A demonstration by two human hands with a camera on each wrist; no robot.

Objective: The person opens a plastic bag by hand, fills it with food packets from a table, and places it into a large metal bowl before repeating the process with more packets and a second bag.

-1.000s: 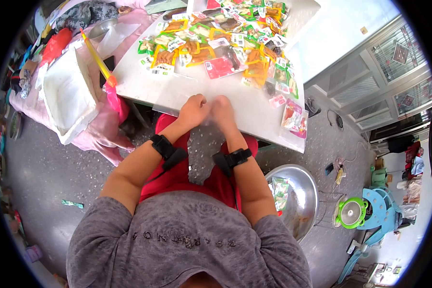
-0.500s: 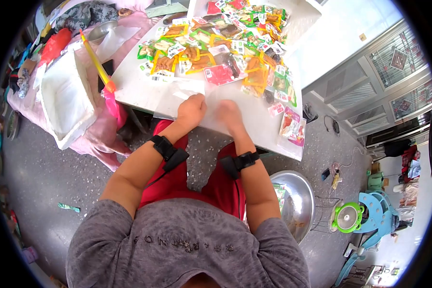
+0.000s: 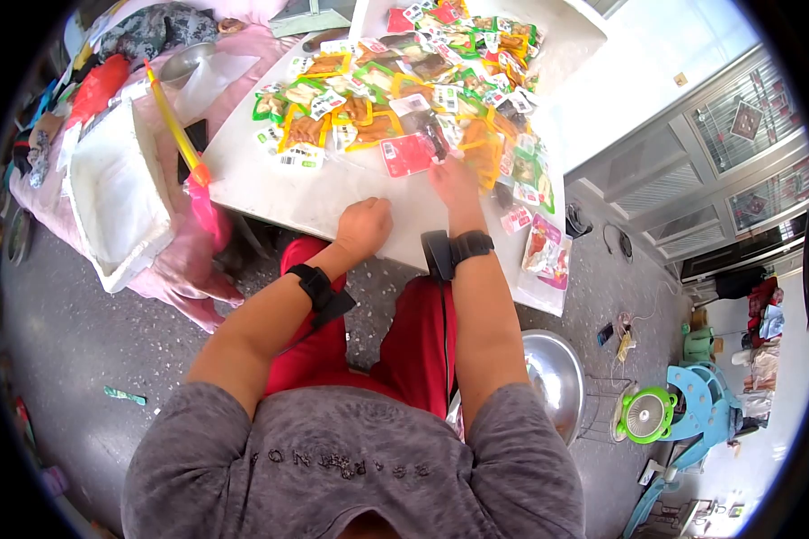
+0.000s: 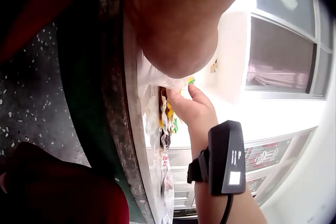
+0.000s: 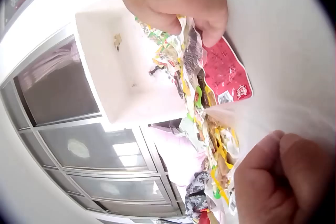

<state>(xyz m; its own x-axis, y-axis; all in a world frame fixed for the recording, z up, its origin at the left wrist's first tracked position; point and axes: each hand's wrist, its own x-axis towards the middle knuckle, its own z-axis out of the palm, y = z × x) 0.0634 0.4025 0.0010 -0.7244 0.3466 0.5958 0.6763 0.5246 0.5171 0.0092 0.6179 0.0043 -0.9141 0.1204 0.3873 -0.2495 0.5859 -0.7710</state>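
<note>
My right hand (image 3: pixel 457 184) reaches over the white table and pinches the edge of a red and clear food packet (image 3: pixel 408 154). In the right wrist view, the fingers of this hand (image 5: pixel 184 1) overlap the clear part with dark contents, and the red panel (image 5: pixel 227 71) lies flat. Nearer the table's front edge, my left hand (image 3: pixel 365 226) is curled with thumb and forefinger together. Thin clear plastic (image 4: pixel 152 74) shows beside that hand in the left wrist view, apparently a bag pinched in it; its outline is faint.
Many food packets (image 3: pixel 368 108) in yellow, green and clear wrappings cover the table's (image 3: pixel 288 193) far side. A pink packet (image 3: pixel 546 247) lies at the right edge. At left are a white foam box (image 3: pixel 121 193) and a yellow stick (image 3: pixel 175 126). A metal basin (image 3: pixel 557 386) stands on the floor.
My right hand has moved from beside the left hand forward and right to the red packet. The left hand has shifted slightly right and nearer me; the clear plastic shows less plainly.
</note>
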